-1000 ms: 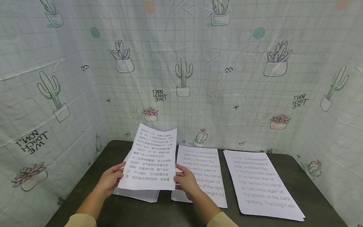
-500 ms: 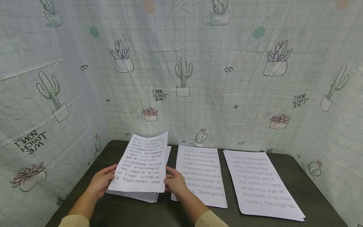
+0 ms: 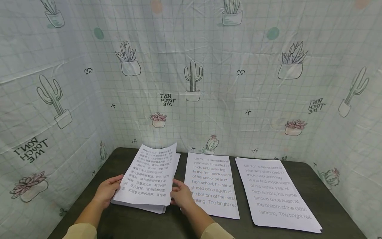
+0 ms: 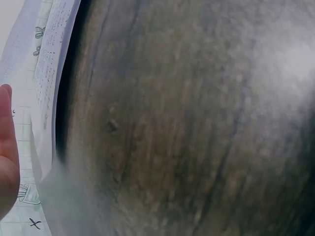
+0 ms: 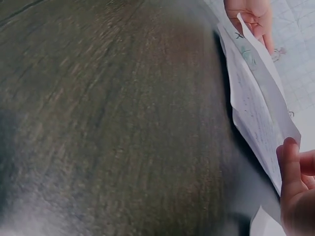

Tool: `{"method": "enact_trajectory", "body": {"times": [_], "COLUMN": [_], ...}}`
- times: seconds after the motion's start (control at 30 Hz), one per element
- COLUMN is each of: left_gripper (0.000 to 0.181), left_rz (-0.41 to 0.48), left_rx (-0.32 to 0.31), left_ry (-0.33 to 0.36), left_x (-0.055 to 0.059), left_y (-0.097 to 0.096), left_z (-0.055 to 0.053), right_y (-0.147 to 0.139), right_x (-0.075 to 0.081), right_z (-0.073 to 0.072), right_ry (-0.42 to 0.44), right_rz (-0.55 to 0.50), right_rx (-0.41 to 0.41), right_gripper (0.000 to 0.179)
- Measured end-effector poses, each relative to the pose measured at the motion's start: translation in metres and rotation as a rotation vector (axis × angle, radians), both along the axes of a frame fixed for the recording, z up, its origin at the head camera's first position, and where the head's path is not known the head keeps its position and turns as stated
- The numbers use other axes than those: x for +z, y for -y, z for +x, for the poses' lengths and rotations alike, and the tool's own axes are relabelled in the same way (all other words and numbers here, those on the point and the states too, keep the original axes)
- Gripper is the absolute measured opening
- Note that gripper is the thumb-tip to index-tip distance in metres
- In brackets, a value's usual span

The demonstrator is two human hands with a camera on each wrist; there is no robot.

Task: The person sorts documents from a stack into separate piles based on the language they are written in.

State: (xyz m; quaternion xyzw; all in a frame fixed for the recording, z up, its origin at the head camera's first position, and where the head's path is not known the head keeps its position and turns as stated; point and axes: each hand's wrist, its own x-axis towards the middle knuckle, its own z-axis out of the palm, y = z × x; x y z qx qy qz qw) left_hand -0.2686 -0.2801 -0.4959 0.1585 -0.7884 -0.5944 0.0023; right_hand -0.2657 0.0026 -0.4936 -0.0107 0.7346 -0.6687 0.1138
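A white sheet of paper (image 3: 147, 177) printed with Chinese text is held over the left paper stack (image 3: 159, 208), its far edge curling up. My left hand (image 3: 107, 193) grips the sheet's left edge near the bottom. At the opposite edge, my right hand (image 3: 182, 196) pinches it between thumb and fingers. The right wrist view shows a gap between the raised sheet (image 5: 283, 110) and the stack (image 5: 250, 105). Only part of my left hand (image 4: 7, 157) enters the left wrist view, at its left border.
To the right lies a middle paper stack (image 3: 210, 186) with large English text. Farther right is another English-text stack (image 3: 276, 196), slightly uneven at its edges. All rest on a dark wooden table (image 3: 125, 225). A cactus-patterned cloth (image 3: 191, 43) hangs behind and at both sides.
Both hands have moved left and down with the sheet, from partly over the middle stack to low above the left stack. The middle stack's text shows more fully.
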Motion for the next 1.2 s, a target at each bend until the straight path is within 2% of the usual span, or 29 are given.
{"method": "enact_trajectory", "body": {"times": [0.33, 0.63, 0.87, 1.2], "left_gripper": [0.05, 0.046, 0.047, 0.051], "left_rz": [-0.005, 0.005, 0.007, 0.047], "left_rx": [0.049, 0.072, 0.063, 0.048], "left_ry": [0.023, 0.039, 0.024, 0.047], "left_x": [-0.01, -0.014, -0.011, -0.004], "left_y": [-0.003, -0.004, -0.005, -0.004], "left_z": [-0.007, -0.003, 0.001, 0.004], "right_y": [0.003, 0.004, 0.002, 0.002], "right_x": [-0.01, -0.012, -0.012, -0.008], "right_z": [0.0, 0.001, 0.001, 0.003], "right_ry": [0.036, 0.045, 0.06, 0.086], "right_rz": [0.007, 0.01, 0.037, 0.074], "right_rx": [-0.009, 0.018, 0.033, 0.04], "right_gripper": [0.061, 0.06, 0.056, 0.054]}}
